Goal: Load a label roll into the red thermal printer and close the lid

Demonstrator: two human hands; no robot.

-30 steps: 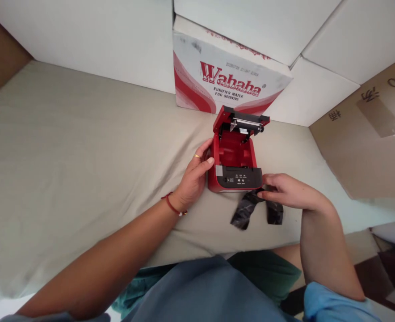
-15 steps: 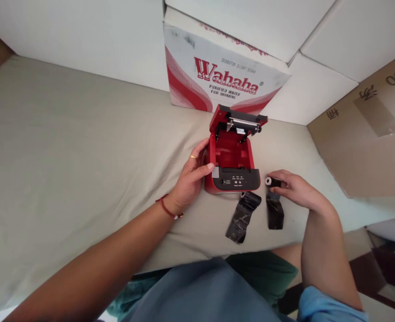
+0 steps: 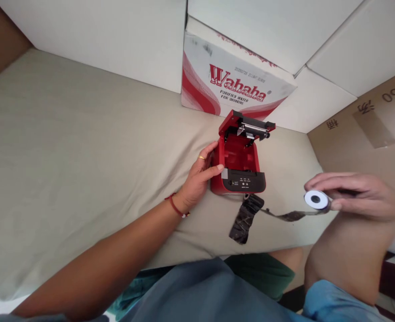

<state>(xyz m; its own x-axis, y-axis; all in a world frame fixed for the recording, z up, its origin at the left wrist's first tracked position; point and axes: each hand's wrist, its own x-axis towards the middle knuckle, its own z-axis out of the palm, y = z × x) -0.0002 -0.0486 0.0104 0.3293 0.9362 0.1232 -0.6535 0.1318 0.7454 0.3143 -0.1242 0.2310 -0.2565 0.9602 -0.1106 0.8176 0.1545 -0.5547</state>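
A red and black label printer (image 3: 240, 156) sits on the cloth with its lid (image 3: 251, 124) raised and a bare red compartment inside. My left hand (image 3: 202, 174) grips the printer's left side, thumb on the front top corner and fingers along the side wall. Lifted up at the right, my right hand (image 3: 358, 194) pinches a ribbon roll (image 3: 316, 200) whose white core end faces me. A dark strip of ribbon (image 3: 289, 217) trails from it leftward. Just in front of the printer lies a second black ribbon roll (image 3: 246, 219) with a crinkled loose end.
A white and red water carton (image 3: 239, 80) stands directly behind the printer, against white boxes (image 3: 117, 40). On the right is a brown cardboard box (image 3: 361, 129). A beige cloth (image 3: 83, 147) covers the surface, and my lap is at the near edge.
My right hand has raised its ribbon roll off the cloth and moved right, toward the camera, drawing the strip out sideways. My left hand stays on the printer. The view has shifted slightly.
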